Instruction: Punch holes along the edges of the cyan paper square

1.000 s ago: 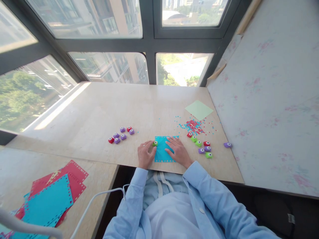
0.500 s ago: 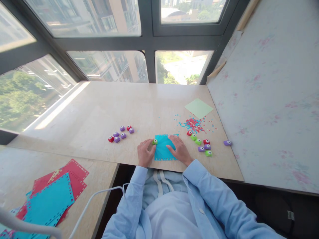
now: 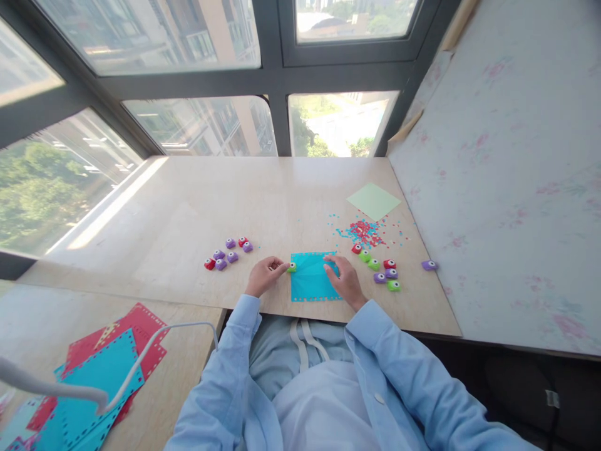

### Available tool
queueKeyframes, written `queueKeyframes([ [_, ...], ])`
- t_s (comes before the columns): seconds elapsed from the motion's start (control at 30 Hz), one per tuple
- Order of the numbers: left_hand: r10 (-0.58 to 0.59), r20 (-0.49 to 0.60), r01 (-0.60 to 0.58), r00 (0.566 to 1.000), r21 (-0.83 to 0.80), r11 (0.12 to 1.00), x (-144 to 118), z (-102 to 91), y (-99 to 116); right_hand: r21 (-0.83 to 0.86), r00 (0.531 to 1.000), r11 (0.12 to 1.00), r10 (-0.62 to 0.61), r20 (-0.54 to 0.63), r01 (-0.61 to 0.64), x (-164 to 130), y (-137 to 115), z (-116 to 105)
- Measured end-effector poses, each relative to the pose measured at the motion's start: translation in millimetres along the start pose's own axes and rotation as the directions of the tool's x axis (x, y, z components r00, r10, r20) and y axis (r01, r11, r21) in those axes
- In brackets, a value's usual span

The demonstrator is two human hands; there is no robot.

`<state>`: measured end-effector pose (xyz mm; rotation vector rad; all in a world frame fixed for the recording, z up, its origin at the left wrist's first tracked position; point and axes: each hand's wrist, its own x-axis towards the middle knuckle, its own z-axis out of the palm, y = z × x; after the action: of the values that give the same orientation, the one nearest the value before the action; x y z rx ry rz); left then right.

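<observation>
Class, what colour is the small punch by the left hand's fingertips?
The small punch is green, seen best in the head view.

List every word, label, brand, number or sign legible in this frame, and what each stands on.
No text can be read.
Pale tag, lower right: too small and blurred to tell whether it bears writing.
Blue sheet at centre and green punch at its left edge: no lettering visible.

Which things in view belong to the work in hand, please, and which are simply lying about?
Apparently in use:
blue sheet
green punch at its left edge
left hand, at that punch
right hand, over the sheet's right side

Apparently just lying about:
other punches on both sides
loose paper dots
pale green sheet
red and blue sheets, lower left
</observation>
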<state>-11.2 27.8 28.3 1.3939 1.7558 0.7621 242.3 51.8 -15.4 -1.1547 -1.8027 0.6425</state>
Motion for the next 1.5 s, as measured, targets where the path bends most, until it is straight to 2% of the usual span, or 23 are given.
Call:
queueKeyframes([
  [0.1, -0.044, 0.017, 0.044, 0.999, -0.002, 0.999, 4.6, 0.2, -3.5, 0.013, 0.999, 1.000, 0.016, -0.028, -0.016, -0.2, -0.3, -0.5],
  [0.2, -0.093, 0.038, 0.096, 0.995, -0.106, 0.990, 8.8, -1.3, -5.5, 0.026, 0.998, 0.999, 0.036, -0.059, -0.035, -0.3, 0.0, -1.5],
  [0.27, -0.127, 0.076, 0.138, 0.989, -0.158, 0.978, 12.5, -3.8, -5.2, 0.036, 0.996, 0.998, 0.056, -0.073, -0.054, -0.3, 0.3, -2.0],
  [0.33, -0.137, 0.147, 0.158, 0.980, -0.138, 0.978, 17.7, -6.5, -3.6, 0.048, 0.994, 0.996, 0.079, -0.080, -0.075, -0.3, 0.5, -2.3],
  [0.43, -0.158, 0.283, 0.176, 0.946, -0.038, 0.984, 27.6, -10.5, 0.6, 0.075, 0.991, 0.992, 0.109, -0.077, -0.103, -0.4, 0.3, -2.8],
  [0.57, -0.258, 0.412, 0.252, 0.874, 0.069, 0.965, 38.6, -15.1, 7.9, 0.112, 0.988, 0.985, 0.142, -0.066, -0.134, -1.2, 0.2, -3.2],
  [0.93, -0.380, 0.485, 0.348, 0.787, 0.160, 0.924, 53.0, -16.8, 19.0, 0.167, 0.980, 0.971, 0.187, -0.073, -0.173, -2.1, 0.6, -3.0],
  [1.13, -0.314, 0.531, 0.302, 0.787, 0.112, 0.947, 50.7, -20.6, 16.9, 0.188, 0.975, 0.963, 0.209, -0.078, -0.191, -2.3, 0.6, -2.5],
  [1.27, -0.255, 0.531, 0.265, 0.808, 0.059, 0.962, 48.0, -19.2, 12.3, 0.170, 0.976, 0.967, 0.203, -0.077, -0.188, -1.8, 0.6, -2.8],
  [1.5, -0.242, 0.489, 0.245, 0.838, 0.058, 0.968, 41.2, -15.9, 12.8, 0.042, 0.993, 0.993, 0.112, -0.041, -0.110, 1.3, -0.4, -1.6],
])
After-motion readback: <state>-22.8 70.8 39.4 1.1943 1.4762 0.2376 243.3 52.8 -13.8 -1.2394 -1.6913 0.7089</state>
